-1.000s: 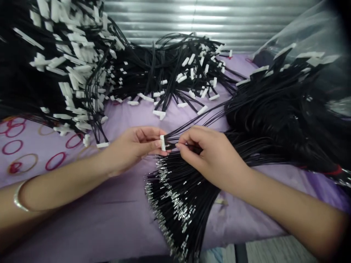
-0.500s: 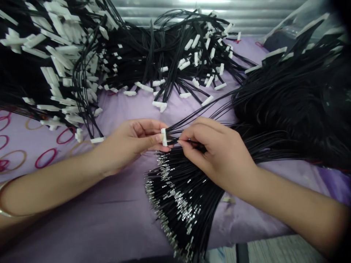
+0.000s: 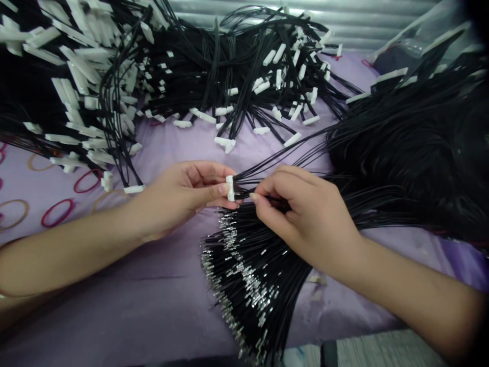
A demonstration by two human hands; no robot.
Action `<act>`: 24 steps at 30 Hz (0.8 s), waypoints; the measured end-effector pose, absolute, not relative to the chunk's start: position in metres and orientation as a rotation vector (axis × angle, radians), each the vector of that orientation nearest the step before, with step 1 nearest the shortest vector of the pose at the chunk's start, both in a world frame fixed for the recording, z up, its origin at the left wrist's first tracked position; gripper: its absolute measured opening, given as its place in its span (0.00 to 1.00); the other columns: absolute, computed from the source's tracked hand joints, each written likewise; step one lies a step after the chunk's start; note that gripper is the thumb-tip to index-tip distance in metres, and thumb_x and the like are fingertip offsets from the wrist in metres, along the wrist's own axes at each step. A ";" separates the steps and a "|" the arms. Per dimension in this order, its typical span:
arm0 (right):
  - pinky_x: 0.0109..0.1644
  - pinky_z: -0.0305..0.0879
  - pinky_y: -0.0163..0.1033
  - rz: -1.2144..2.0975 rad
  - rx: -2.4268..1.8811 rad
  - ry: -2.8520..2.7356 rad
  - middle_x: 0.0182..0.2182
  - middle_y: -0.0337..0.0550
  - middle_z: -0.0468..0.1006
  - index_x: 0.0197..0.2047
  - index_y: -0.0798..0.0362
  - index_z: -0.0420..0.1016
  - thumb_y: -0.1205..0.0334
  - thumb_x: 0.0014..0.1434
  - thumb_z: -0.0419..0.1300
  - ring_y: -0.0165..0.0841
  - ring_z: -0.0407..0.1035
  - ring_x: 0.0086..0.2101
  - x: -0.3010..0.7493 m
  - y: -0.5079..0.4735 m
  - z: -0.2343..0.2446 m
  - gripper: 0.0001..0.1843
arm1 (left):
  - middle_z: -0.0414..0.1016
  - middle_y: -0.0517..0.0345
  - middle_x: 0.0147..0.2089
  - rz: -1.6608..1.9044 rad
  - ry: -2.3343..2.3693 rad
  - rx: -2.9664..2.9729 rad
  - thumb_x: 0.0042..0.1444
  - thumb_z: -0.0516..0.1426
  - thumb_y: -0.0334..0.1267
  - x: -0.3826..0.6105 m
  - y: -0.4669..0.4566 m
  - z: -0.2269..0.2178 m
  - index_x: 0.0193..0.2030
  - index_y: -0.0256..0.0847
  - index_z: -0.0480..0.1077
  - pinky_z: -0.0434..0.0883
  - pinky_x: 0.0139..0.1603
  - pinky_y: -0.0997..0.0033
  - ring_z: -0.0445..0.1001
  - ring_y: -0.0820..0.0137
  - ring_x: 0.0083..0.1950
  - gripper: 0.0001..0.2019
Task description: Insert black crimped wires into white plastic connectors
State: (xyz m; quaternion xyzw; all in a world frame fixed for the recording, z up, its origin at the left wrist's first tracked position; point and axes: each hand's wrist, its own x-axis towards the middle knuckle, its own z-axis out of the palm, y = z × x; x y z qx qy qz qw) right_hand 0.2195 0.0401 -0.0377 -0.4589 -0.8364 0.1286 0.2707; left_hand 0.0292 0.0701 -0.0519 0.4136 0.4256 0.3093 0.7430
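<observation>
Left hand (image 3: 196, 191) pinched the white connector (image 3: 230, 188), long axis vertical in view, wires (image 3: 265, 165) rightward; right hand (image 3: 305, 211) pinched black wire (image 3: 243, 194)!

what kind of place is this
Probably a small, informal cable-assembly workspace: the left hand holds a white connector with black wires in it, a fan of metal-tipped wires lies on purple cloth, and heaped connector-ended cables lie beyond.
</observation>
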 end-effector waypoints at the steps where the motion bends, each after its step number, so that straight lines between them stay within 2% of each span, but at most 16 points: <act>1: 0.33 0.59 0.33 0.340 -1.258 -2.242 0.27 0.40 0.69 0.29 0.56 0.68 0.67 0.57 0.55 0.27 0.62 0.29 0.219 0.040 -0.038 0.05 | 0.77 0.60 0.31 0.678 0.926 0.906 0.47 0.62 0.29 0.029 0.070 -0.052 0.36 0.35 0.73 0.76 0.38 0.81 0.78 0.76 0.32 0.08; 14: 0.29 0.54 0.30 0.517 -1.339 -2.155 0.23 0.36 0.66 0.25 0.57 0.68 0.68 0.54 0.57 0.22 0.60 0.26 0.216 0.041 -0.038 0.07 | 0.77 0.61 0.31 0.686 0.945 0.933 0.46 0.63 0.30 0.030 0.071 -0.053 0.35 0.36 0.74 0.76 0.35 0.85 0.78 0.77 0.30 0.08; 24: 0.29 0.55 0.30 0.589 -1.323 -2.150 0.23 0.35 0.68 0.25 0.57 0.70 0.70 0.54 0.58 0.22 0.61 0.25 0.217 0.044 -0.036 0.06 | 0.78 0.60 0.31 0.656 0.946 0.954 0.48 0.62 0.29 0.031 0.072 -0.052 0.35 0.35 0.73 0.75 0.35 0.86 0.77 0.78 0.30 0.07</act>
